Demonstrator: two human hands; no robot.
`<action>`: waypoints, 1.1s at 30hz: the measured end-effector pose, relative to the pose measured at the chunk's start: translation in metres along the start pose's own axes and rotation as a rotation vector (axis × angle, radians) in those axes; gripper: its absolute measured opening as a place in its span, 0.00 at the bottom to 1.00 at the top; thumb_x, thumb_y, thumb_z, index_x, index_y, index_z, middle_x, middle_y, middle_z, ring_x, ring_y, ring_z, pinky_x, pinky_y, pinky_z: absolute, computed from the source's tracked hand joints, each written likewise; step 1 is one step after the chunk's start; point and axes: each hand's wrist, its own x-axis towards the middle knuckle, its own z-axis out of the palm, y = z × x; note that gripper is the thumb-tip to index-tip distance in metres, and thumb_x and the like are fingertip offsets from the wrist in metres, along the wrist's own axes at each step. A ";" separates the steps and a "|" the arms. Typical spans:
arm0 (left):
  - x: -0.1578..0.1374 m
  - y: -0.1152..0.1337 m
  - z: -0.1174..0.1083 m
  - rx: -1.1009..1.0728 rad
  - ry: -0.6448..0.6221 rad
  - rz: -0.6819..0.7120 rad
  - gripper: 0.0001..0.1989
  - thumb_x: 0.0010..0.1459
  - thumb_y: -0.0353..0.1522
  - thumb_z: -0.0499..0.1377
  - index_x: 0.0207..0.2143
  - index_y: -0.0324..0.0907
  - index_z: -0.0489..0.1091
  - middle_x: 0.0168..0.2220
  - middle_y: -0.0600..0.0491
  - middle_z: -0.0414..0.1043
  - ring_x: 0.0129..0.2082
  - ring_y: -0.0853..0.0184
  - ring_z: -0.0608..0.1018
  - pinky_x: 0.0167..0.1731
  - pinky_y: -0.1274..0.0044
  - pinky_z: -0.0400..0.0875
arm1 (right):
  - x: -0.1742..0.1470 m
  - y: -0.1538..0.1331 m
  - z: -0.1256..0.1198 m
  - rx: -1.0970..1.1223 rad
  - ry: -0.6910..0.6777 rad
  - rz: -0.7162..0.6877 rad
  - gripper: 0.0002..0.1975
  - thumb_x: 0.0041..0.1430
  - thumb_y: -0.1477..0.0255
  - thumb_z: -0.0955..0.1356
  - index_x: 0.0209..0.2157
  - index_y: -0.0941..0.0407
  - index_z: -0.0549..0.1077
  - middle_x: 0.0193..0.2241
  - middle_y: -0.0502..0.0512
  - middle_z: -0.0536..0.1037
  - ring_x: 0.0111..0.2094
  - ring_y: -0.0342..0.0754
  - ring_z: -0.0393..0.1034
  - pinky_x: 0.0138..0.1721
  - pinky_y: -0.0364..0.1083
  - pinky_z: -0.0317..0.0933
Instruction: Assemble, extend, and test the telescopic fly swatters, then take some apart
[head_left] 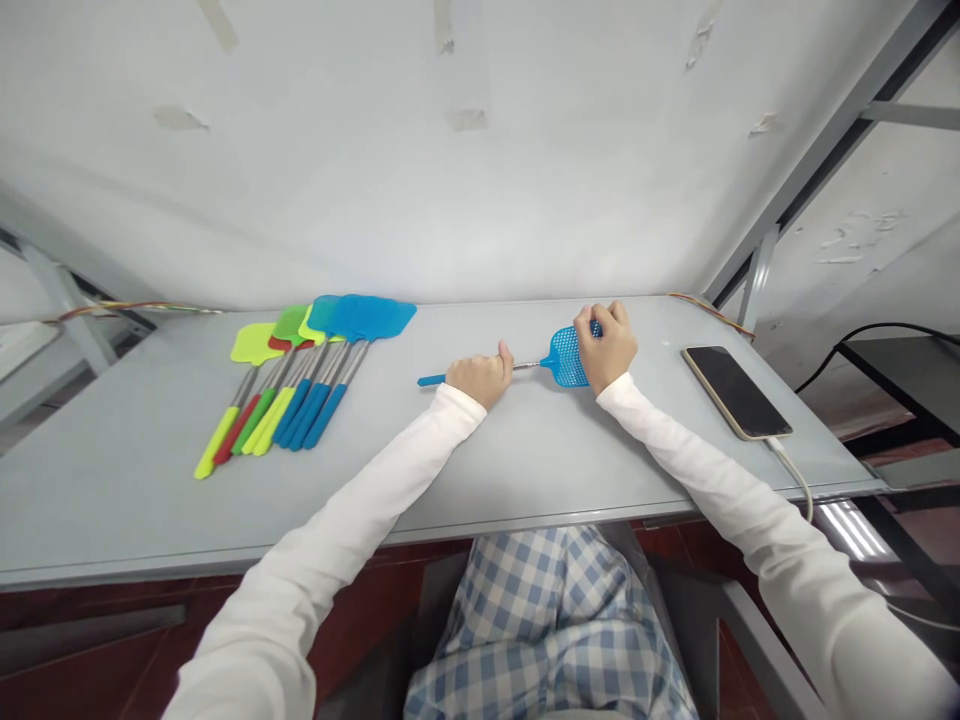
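A blue fly swatter (564, 358) with a metal shaft lies crosswise above the grey table, its perforated head to the right and its blue handle end to the left. My left hand (481, 377) is wrapped round the handle near the shaft, thumb pointing up. At the far edge of the head, my right hand (607, 347) has its fingers closed on the swatter, hiding part of it. To the left, several more fly swatters (360, 318) in blue, green, yellow and red lie overlapping in a fanned row, heads away from me.
A phone (738, 392) with a white charging cable (792, 468) lies on the right side of the table (525, 470). Behind the table stands a white wall (465, 200) with tape bits. Metal frame posts (759, 275) rise at both sides.
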 end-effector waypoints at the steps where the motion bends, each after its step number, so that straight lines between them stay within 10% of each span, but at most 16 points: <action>1: -0.002 0.001 -0.001 0.046 -0.002 -0.020 0.32 0.65 0.38 0.37 0.33 0.30 0.78 0.29 0.31 0.75 0.33 0.54 0.78 0.32 0.68 0.64 | -0.002 0.000 0.001 0.008 -0.002 0.005 0.20 0.64 0.64 0.54 0.28 0.55 0.70 0.31 0.55 0.67 0.29 0.44 0.60 0.28 0.43 0.47; 12: 0.003 -0.003 -0.003 0.212 -0.037 -0.012 0.35 0.66 0.39 0.34 0.35 0.32 0.78 0.31 0.34 0.76 0.36 0.56 0.79 0.33 0.72 0.64 | 0.001 0.009 0.005 0.056 -0.010 -0.106 0.20 0.67 0.65 0.52 0.31 0.56 0.69 0.32 0.56 0.67 0.33 0.47 0.62 0.33 0.45 0.54; 24: 0.007 -0.006 -0.007 0.125 -0.071 -0.063 0.30 0.67 0.40 0.36 0.40 0.37 0.75 0.34 0.40 0.78 0.37 0.61 0.79 0.37 0.73 0.65 | -0.013 0.011 0.015 -0.096 -0.181 -1.040 0.16 0.64 0.69 0.58 0.50 0.57 0.69 0.55 0.62 0.68 0.59 0.54 0.56 0.59 0.53 0.47; 33: 0.007 -0.013 -0.002 0.009 -0.110 0.168 0.19 0.65 0.42 0.43 0.43 0.44 0.69 0.34 0.51 0.77 0.36 0.63 0.78 0.32 0.76 0.64 | -0.004 0.021 0.024 -0.120 -0.273 -0.979 0.14 0.67 0.71 0.57 0.42 0.57 0.73 0.45 0.60 0.76 0.57 0.51 0.62 0.57 0.53 0.52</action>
